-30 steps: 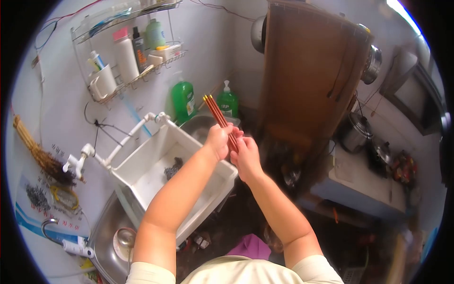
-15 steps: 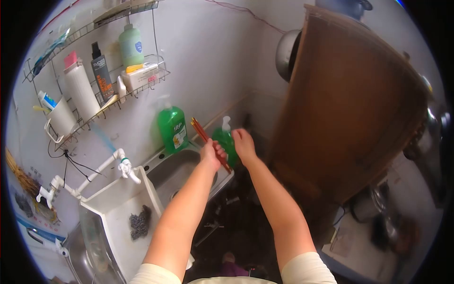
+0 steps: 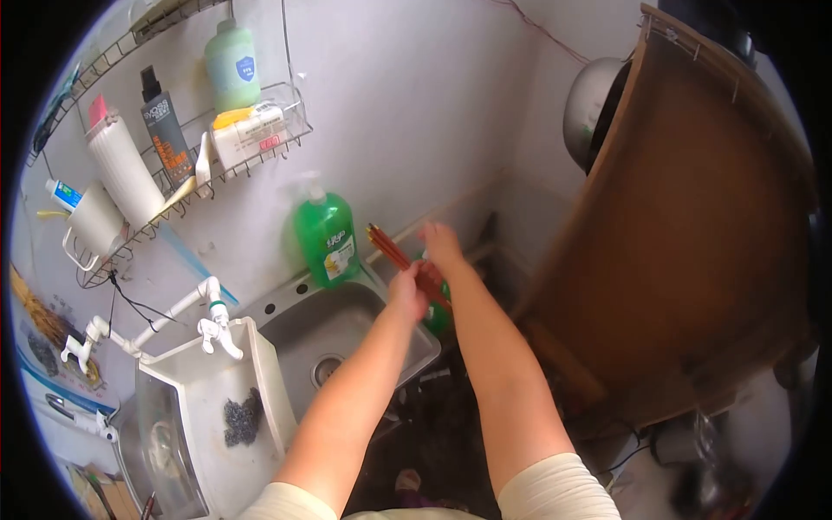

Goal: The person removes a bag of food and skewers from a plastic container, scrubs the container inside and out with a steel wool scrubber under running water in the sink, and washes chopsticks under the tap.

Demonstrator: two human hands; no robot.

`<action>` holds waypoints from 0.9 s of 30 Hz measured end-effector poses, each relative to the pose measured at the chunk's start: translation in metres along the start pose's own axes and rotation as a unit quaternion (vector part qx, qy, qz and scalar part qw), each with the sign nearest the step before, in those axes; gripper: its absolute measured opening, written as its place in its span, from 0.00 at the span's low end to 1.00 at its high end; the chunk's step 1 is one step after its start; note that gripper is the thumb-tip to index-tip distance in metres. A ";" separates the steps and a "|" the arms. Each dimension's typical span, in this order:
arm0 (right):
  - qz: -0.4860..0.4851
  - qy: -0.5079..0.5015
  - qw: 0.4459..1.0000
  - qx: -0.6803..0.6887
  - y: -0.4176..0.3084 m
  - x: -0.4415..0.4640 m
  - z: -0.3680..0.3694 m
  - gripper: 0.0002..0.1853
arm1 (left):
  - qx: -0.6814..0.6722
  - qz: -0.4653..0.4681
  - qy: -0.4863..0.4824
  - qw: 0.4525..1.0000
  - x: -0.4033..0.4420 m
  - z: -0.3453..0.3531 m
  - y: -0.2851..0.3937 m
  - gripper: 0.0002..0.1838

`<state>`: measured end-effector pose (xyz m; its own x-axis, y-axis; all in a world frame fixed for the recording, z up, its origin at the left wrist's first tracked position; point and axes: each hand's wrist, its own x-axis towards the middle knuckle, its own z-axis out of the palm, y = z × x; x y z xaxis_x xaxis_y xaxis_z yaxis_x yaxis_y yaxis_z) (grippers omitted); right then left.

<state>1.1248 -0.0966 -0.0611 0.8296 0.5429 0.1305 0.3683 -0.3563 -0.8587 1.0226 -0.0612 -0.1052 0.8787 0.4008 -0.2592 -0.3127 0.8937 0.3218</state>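
My left hand (image 3: 414,290) is closed round a bundle of thin reddish-brown sticks (image 3: 388,247) with gold-coloured tips, which slant up to the left. Just above and to the right is my right hand (image 3: 442,244), its fingers drawn together; what they hold, if anything, is hidden. Partly covered by my hands and forearms, a green bottle (image 3: 436,319) stands at the sink's right corner; its top is hidden. A larger green pump bottle (image 3: 328,238) stands behind the metal sink (image 3: 299,325), left of the sticks.
On the left, a white basin (image 3: 279,394) holds a dark scouring pad (image 3: 243,418), with a white tap (image 3: 218,329) above it. A wire shelf (image 3: 186,195) carries bottles and a cup. A large brown panel (image 3: 685,234) and a metal pot (image 3: 589,113) are at right.
The view has shifted toward the sink and shelf. My right hand has left the sticks and moved beside the smaller green bottle, whose white pump is now hidden. My left hand still holds the sticks.
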 end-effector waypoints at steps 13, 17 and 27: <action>-0.094 -0.058 0.982 -0.156 0.015 0.008 -0.004 0.18 | -0.005 0.001 0.081 0.997 -0.002 0.006 0.008 0.09; -0.166 -0.047 0.945 -0.277 0.029 0.012 0.005 0.16 | -0.006 0.001 0.099 0.995 -0.006 0.010 0.009 0.08; -0.135 0.182 0.973 -0.037 -0.058 -0.093 -0.042 0.20 | 0.135 -0.020 0.168 0.976 -0.061 0.041 0.029 0.22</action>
<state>1.0438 -0.1583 -0.0025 0.7875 0.3234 0.5246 0.6112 -0.3004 -0.7323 0.9749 -0.0680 -0.0432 0.7063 0.4511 -0.5456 -0.1352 0.8425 0.5214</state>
